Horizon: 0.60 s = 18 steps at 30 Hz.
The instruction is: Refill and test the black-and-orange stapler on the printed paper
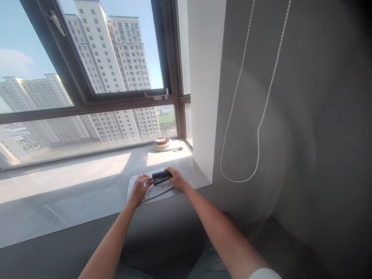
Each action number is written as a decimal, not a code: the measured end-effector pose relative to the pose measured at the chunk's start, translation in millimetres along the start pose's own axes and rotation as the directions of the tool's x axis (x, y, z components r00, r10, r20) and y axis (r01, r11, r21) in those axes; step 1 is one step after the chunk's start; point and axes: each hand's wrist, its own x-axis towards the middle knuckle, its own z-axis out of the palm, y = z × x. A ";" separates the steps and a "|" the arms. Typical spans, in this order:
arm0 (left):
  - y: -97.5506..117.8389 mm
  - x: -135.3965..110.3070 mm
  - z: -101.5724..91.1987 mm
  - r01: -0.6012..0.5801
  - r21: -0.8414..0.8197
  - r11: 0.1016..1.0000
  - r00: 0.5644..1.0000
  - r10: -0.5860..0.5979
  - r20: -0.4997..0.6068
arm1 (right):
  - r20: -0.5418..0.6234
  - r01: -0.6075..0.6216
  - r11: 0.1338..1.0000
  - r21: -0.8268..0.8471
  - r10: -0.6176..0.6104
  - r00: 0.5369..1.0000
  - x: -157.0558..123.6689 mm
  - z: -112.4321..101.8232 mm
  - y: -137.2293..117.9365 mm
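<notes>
A black stapler is in my right hand, whose fingers wrap round its right end. My left hand is at the stapler's left end, with its fingers bent together near the jaw. Something small and dark shows at its fingertips, too small to name. Beneath both hands a white sheet with black markings lies on the window sill, close to its front edge. Whether the sheet is paper or cloth I cannot tell.
Toward the window corner, a stack of round, plate-like things stands on the sill, with small dark bits beside it. A beaded blind chain hangs in a loop on the right. The dark window frame rises behind.
</notes>
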 end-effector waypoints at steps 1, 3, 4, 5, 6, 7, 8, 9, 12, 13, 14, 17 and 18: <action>0.0 0.0 0.0 0.005 -0.002 1.000 1.000 -0.005 -0.003 | 0.001 0.000 1.000 0.002 0.000 1.000 -0.1 -0.3 -0.5; -0.2 0.2 0.1 0.012 -0.012 1.000 1.000 -0.012 -0.007 | 0.002 -0.002 1.000 0.000 0.002 1.000 -0.4 -0.9 -1.7; -0.5 0.4 0.1 0.015 -0.018 1.000 1.000 -0.015 -0.009 | 0.001 -0.003 1.000 -0.003 0.003 1.000 -0.4 -1.1 -2.2; -0.9 0.8 0.3 0.019 -0.025 1.000 1.000 -0.020 -0.011 | 0.001 -0.004 1.000 -0.007 0.004 1.000 -0.4 -1.3 -2.5; -1.4 1.1 0.4 0.025 -0.031 0.999 1.000 -0.026 -0.012 | 0.001 -0.005 1.000 -0.010 0.005 1.000 -0.4 -1.4 -2.6; -1.8 1.4 0.6 0.033 -0.036 0.999 0.999 -0.033 -0.012 | 0.002 -0.005 1.000 -0.013 0.005 1.000 -0.3 -1.3 -2.5; -2.3 1.7 0.8 0.042 -0.040 0.998 0.999 -0.043 -0.010 | 0.003 -0.005 1.000 -0.014 0.005 1.000 -0.2 -1.1 -2.1; -2.7 1.9 1.0 0.053 -0.045 0.998 0.999 -0.054 -0.007 | 0.003 -0.006 1.000 -0.014 0.006 1.000 -0.1 -0.8 -1.5; -3.3 1.7 0.9 0.080 -0.059 0.995 0.997 -0.080 0.007 | -0.004 -0.014 1.000 -0.017 0.014 1.000 0.1 0.5 0.9; -3.5 1.5 0.7 0.090 -0.062 0.994 0.996 -0.089 0.011 | -0.007 -0.024 0.999 -0.022 0.023 1.000 0.1 0.9 1.8; -3.6 1.2 0.4 0.098 -0.064 0.993 0.995 -0.097 0.016 | -0.007 -0.037 0.999 -0.027 0.037 0.999 0.0 1.3 2.6; -4.8 0.8 -0.6 0.124 -0.073 0.990 0.992 -0.122 0.034 | 0.000 -0.095 0.995 -0.037 0.096 0.995 -0.1 2.2 4.7; -5.5 0.8 -0.8 0.134 -0.073 0.988 0.991 -0.132 0.035 | 0.002 -0.115 0.993 -0.040 0.115 0.993 0.0 2.5 5.3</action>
